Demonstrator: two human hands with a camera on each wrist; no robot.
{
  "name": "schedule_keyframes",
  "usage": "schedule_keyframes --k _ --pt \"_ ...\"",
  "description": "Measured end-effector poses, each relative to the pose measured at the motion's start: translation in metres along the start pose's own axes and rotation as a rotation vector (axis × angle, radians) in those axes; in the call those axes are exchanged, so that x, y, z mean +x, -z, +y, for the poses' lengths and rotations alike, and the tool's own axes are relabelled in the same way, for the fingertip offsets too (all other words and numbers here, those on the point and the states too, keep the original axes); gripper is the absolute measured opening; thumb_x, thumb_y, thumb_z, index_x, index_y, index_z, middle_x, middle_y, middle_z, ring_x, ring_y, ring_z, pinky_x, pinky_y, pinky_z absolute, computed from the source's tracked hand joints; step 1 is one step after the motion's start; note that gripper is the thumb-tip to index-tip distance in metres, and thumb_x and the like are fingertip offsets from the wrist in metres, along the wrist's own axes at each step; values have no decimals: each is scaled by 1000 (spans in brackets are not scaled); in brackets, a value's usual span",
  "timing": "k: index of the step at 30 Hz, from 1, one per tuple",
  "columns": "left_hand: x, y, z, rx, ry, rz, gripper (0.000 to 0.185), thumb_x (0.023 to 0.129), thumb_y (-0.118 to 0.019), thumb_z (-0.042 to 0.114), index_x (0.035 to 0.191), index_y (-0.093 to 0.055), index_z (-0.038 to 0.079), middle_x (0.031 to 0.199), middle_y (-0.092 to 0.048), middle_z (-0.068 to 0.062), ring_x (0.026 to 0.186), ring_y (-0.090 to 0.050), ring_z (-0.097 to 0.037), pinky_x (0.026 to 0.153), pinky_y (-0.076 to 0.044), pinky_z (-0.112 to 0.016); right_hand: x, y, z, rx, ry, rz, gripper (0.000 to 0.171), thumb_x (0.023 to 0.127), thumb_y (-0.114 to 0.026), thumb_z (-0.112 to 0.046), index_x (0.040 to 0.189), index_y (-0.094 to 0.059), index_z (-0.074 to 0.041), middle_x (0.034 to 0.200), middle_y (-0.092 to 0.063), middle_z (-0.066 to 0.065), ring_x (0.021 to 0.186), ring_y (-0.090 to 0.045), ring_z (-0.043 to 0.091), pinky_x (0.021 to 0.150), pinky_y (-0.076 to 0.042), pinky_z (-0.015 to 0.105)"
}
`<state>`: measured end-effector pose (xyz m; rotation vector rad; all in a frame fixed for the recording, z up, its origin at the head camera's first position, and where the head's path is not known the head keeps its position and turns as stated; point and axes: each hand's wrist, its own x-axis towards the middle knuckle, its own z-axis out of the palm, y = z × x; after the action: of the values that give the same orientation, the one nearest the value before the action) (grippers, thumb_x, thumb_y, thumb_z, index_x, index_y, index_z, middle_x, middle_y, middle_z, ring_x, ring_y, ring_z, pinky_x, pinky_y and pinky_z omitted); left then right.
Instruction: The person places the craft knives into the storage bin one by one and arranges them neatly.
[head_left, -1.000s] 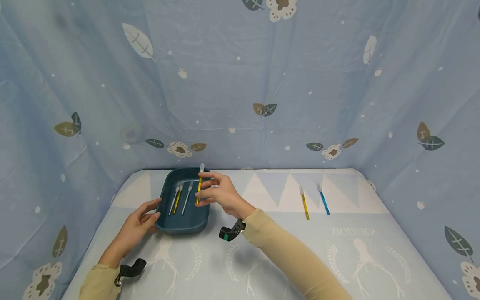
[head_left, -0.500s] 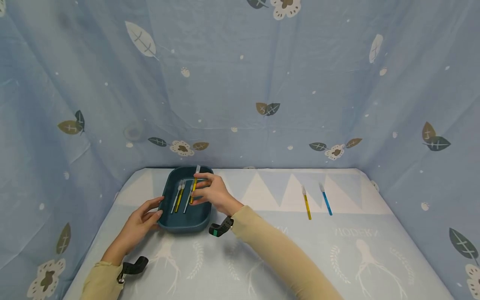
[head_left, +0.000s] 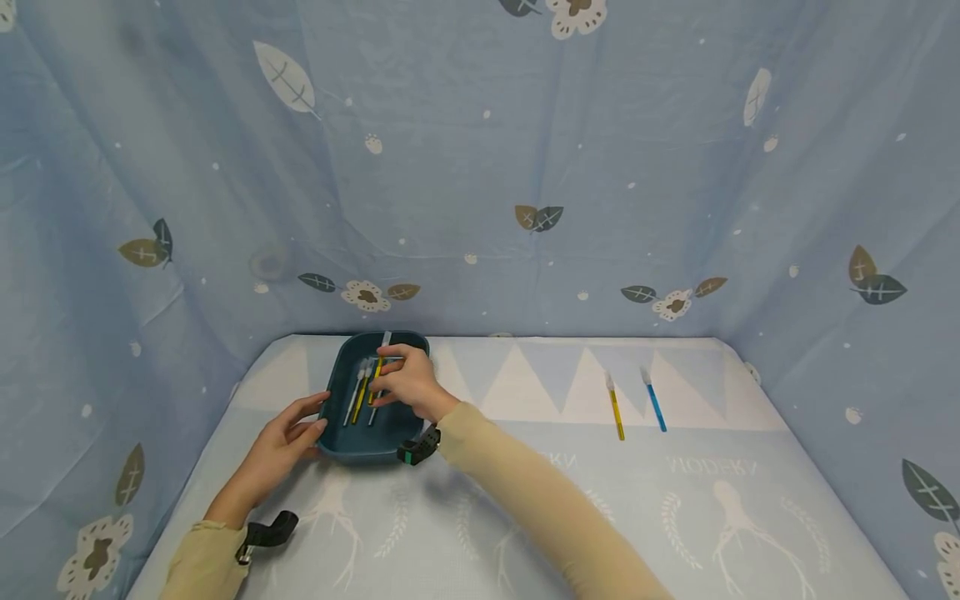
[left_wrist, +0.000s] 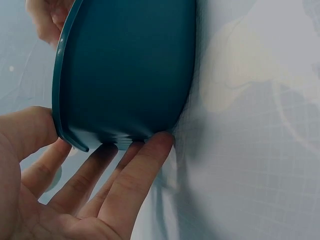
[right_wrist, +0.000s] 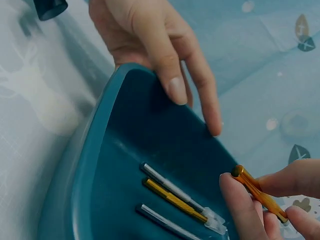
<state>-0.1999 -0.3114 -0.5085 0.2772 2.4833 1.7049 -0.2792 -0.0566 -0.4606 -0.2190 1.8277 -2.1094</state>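
While left hand [head_left: 279,442] spreads against tray edge [head_left: 366,457], right hand [head_left: 408,383] pinches yellow tool [right_wrist: 263,196], apparently room beneath.

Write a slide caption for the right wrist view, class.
Right hand pinching a yellow pen-shaped tool over a teal tray holding three more, left hand touching its rim.
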Motion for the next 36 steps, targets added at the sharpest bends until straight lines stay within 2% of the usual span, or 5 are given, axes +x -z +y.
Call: schedule_keyframes --k 9,16,23,30,36 --pt "-1 1 0 5 -3 -3 60 117 -58 21 171 -34 6 166 -37 -33 141 -53 -55 86 -64 -37 10 -8 8 -64 -38 39 65 90 -76 18 151 -60 2 107 -61 13 74 -74 31 88 -61 65" --pt "-1 -1 1 -15 -3 -7 60 117 -58 21 170 -34 4 165 -38 -34 141 -52 -56 87 -64 -37 18 -11 13 -127 -62 68 62 89 -76 19 148 -62 2 101 -64 13 83 -77 39 84 -64 60" --pt "-3 1 1 -7 2 1 60 117 -58 21 170 -35 5 165 -39 -33 141 -52 -55 87 -63 -35 23 -14 14 -166 -78 73 65 90 -75 19 150 -60 4 94 -67 12 82 -77 47 85 -64 60" --pt "-3 1 1 1 -5 0 60 117 -58 20 170 -34 4 164 -39 -34 139 -53 -56 86 -63 -37 28 -15 19 -129 -107 56 62 91 -75 19 150 -60 4 95 -75 16 79 -79 40 78 -67 52" --pt "-3 1 0 -3 -3 -6 60 117 -58 19 170 -35 5 165 -38 -34 140 -53 -56 88 -63 -39 33 -11 24 -55 -146 18 63 92 -74 20 151 -56 8 97 -73 19 85 -79 44 78 -67 48"
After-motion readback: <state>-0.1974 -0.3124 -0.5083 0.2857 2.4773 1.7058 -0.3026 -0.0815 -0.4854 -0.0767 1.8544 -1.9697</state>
